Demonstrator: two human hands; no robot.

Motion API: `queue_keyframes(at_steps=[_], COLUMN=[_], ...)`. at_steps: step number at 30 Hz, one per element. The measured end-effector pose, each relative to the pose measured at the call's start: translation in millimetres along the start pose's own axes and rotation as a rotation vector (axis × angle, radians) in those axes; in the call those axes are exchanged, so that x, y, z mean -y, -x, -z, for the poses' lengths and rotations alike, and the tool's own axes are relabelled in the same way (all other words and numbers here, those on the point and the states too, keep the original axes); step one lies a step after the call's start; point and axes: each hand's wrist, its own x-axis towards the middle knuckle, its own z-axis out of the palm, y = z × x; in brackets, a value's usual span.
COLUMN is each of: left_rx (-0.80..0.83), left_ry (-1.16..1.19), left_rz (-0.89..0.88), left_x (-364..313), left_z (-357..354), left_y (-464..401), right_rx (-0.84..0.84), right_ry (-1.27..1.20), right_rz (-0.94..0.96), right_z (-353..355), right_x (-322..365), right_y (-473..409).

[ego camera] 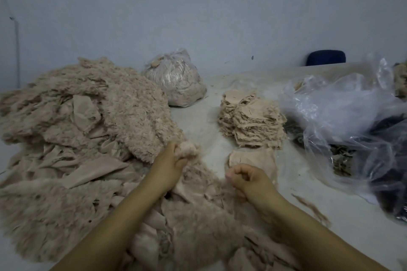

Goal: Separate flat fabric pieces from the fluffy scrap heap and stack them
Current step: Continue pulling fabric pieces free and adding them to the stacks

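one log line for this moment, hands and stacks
left hand: grips fluffy scrap | right hand: curled, contents unclear | tall stack: beyond small stack

The bare grey table surface (198, 116) forms an open lane between the big beige fluffy scrap heap (77, 138) on the left and the tall stack of flat beige fabric pieces (251, 116) on the right. At the far end a tied clear plastic bag of scraps (176, 79) closes this lane. Crumpled clear plastic sheeting (343, 105) blocks the right side. A small low pile of flat pieces (253, 158) lies just in front of the stack.
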Motion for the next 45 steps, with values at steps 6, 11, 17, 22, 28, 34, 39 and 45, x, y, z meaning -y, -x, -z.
queue_keyframes(at_steps=[6, 11, 17, 22, 28, 34, 39, 45], left_rx=[0.000, 0.742, 0.504, 0.434, 0.390, 0.345, 0.220, 0.065], left_ry=[0.031, 0.039, 0.088, 0.317, 0.746, 0.674, 0.498, 0.390], left_rz=[-0.604, -0.477, -0.295, -0.082, 0.041, 0.004, -0.115, -0.148], left_x=[-2.6, 18.8, 30.8, 11.0, -3.4, -3.5, -9.1, -8.8], left_z=[6.6, 24.1, 13.9, 2.1, 6.8, 2.7, -3.1, -0.2], left_y=[23.6, 34.6, 32.9, 37.0, 45.0, 44.7, 45.2, 37.8], right_rx=[0.598, 0.399, 0.129, 0.316, -0.036, 0.195, -0.282, -0.136], right_ry=[0.690, 0.840, 0.568, 0.739, 0.299, 0.057, 0.121, 0.223], right_rz=[0.401, 0.412, 0.246, 0.351, 0.289, 0.106, 0.198, 0.195], right_z=[3.3, 1.8, -2.2, -11.0, -15.3, -13.2, -18.7, -5.4], right_x=[-3.0, -17.7, -14.5, -13.9, -11.4, -4.5, -8.1, 6.7], right_y=[13.8, 7.0, 3.6, 8.0, -1.6, 3.4, -9.9, -8.7])
